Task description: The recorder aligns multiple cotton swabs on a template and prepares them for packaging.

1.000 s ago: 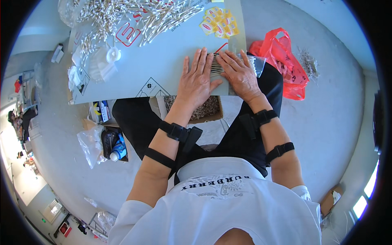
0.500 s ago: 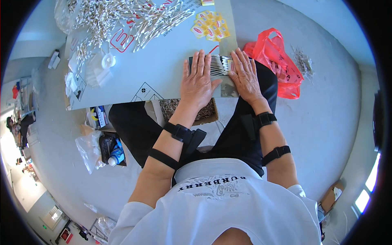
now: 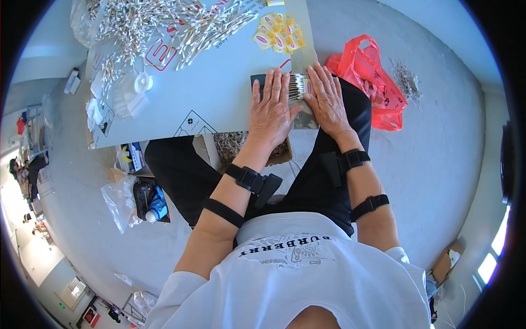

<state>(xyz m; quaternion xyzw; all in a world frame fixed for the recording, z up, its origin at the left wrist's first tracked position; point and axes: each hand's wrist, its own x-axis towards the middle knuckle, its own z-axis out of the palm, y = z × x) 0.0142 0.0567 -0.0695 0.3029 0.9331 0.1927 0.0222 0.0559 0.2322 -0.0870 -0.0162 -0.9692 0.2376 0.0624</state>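
A row of cotton swabs [image 3: 296, 86] lies side by side near the table's right edge, partly hidden by my hands. My left hand [image 3: 270, 112] lies flat over the left part of the row, its fingers stretched out and its thumb pointing right. My right hand [image 3: 328, 104] rests flat at the right end of the row, fingers straight. Beside its index finger shows a bit of a yellow label [image 3: 308, 88]. A dark flat piece [image 3: 256, 80] sticks out from under the left hand. What lies under the palms is hidden.
Heaped loose cotton swabs [image 3: 137, 27] cover the table's [image 3: 208, 93] far left, near round white lids [image 3: 143, 82]. Yellow labels [image 3: 279, 33] lie at the far right. A red plastic bag [image 3: 372, 82] is to the right. Below the table edge stands a cardboard box [image 3: 282, 153].
My left hand has slid slightly right over the swabs, so less of the row shows between the hands. My right hand has barely moved.
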